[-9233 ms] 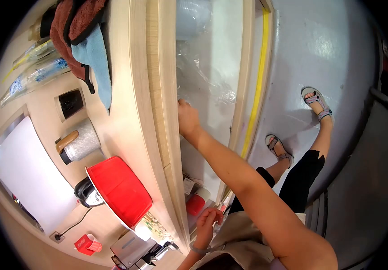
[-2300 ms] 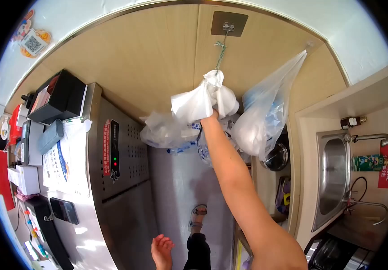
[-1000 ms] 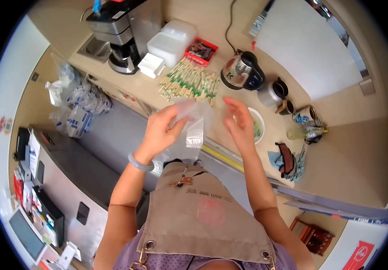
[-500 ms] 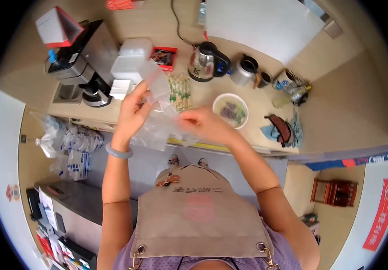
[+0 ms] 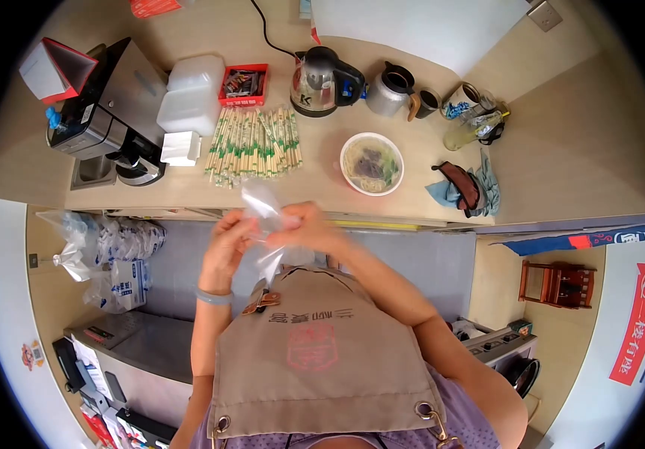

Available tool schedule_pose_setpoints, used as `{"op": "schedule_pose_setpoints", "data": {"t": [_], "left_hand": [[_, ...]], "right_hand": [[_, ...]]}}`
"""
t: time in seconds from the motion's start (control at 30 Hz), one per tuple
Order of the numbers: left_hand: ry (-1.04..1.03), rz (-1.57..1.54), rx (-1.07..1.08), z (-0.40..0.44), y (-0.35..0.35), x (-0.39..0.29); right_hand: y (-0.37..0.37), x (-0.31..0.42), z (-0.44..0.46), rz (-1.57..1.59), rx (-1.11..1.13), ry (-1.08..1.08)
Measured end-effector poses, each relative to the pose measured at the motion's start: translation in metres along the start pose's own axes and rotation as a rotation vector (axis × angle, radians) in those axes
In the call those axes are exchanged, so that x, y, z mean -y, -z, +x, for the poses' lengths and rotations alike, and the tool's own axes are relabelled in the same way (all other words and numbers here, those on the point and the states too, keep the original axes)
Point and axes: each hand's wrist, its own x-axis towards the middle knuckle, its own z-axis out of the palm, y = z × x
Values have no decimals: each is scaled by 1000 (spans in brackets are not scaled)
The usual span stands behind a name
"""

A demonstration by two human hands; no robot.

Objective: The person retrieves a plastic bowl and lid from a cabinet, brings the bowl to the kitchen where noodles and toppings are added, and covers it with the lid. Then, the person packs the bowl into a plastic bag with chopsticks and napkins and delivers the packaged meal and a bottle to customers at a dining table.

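The left hand (image 5: pixel 225 243) and right hand (image 5: pixel 306 227) had come closer together, fingers closed, both pinching the bag (image 5: pixel 260 199) in front of the bench (image 5: pixel 319 161); its handling seemed finer now.

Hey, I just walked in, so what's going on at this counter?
Someone in an apron is handling a thin plastic bag, with the left hand and right hand both on it, just in front of the counter. A bowl of noodles sits uncovered on the counter, apart from the bag. Wrapped chopsticks and a kettle are nearby.
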Motion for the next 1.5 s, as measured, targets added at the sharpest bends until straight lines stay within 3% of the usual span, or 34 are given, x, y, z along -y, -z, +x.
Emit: {"op": "schedule_pose_setpoints", "data": {"t": [0.07,0.1,0.13,0.17,0.23,0.27,0.3,0.37,0.47,0.53,0.57,0.6,0.63,0.67,0.7,0.73,0.77,0.8,0.83,0.87,0.93,0.97,1.0,1.03,1.1,1.13,1.17,1.2,1.27,1.3,1.37,1.4,1.47,1.5], "left_hand": [[-159,274,-301,-4,34,0],[-290,500,-337,-3,73,3],[-420,728,-370,-2,113,7],[-419,727,-371,-1,140,10],[-425,747,-500,3,170,12],[-426,746,-502,0,145,5],[-845,1248,-706,-8,92,-8],[-1295,1740,-884,-13,10,-30],[-1294,1644,-521,-15,-28,-35],[-707,1089,-409,-4,-5,-32],[-572,926,-343,-6,-4,-48],[-574,927,-340,-2,14,-59],[-507,1067,-345,5,40,-73],[-437,1204,-351,10,57,-83],[-521,1375,-449,10,60,-94],[-610,1550,-545,6,57,-110],[-795,1431,-639,-4,42,-123],[-969,1294,-728,-15,16,-134],[-1376,1023,-735,-28,-27,-136],[-1370,1024,-732,-28,-20,-129],[-1367,1392,-493,-20,15,-101],[-861,1417,-366,-7,45,-85],[-363,1384,-234,1,66,-74],[-365,1389,-230,-2,62,-72],[-282,877,-110,-7,35,-61],[-273,863,-122,-10,16,-55],[-260,587,-158,-13,-5,-52],[-259,313,-189,-12,-18,-51],[-276,254,-143,-7,-30,-45],[-284,201,-87,-6,-35,-42],[-300,120,-43,-5,-47,-38],[-307,49,16,-7,-54,-36],[-329,42,-41,-12,-79,-36],[-344,46,-84,-11,-90,-35]], "right_hand": [[31,-18,5,-27,-199,-45],[50,-32,8,-92,-331,-41],[72,-54,17,-198,-482,100],[85,-69,23,-302,-632,244],[67,-45,30,-216,-630,209],[52,-29,32,-128,-634,170],[35,-14,31,12,-531,128],[9,0,45,161,-367,126],[-2,12,60,72,-222,120],[7,9,71,-24,-146,87],[21,-6,80,-260,-82,198],[32,-18,88,-495,-14,304],[38,-25,100,-495,-15,306],[43,-30,115,-737,264,-2],[43,-33,126,-957,546,-324],[36,-30,138,-985,363,-91],[28,-23,151,-1005,172,142],[11,14,148,-578,-181,340],[-7,55,132,-127,-516,507],[-13,71,120,-128,-518,500],[-18,86,106,-407,-553,1060],[-13,55,110,-403,-554,1055],[-4,0,117,-498,-227,574],[5,-30,121,-560,92,92],[37,-33,88,-272,110,25],[58,-24,71,-74,72,-99],[77,-17,52,132,31,-227],[101,-36,43,174,-259,-193],[176,-110,28,-397,-935,83],[209,-131,14,-697,-1106,117],[267,-218,6,-451,-860,-311],[261,-202,0,-460,-840,-311],[241,-148,-11,49,-532,-507],[250,-151,-7,40,-516,-501]]}}
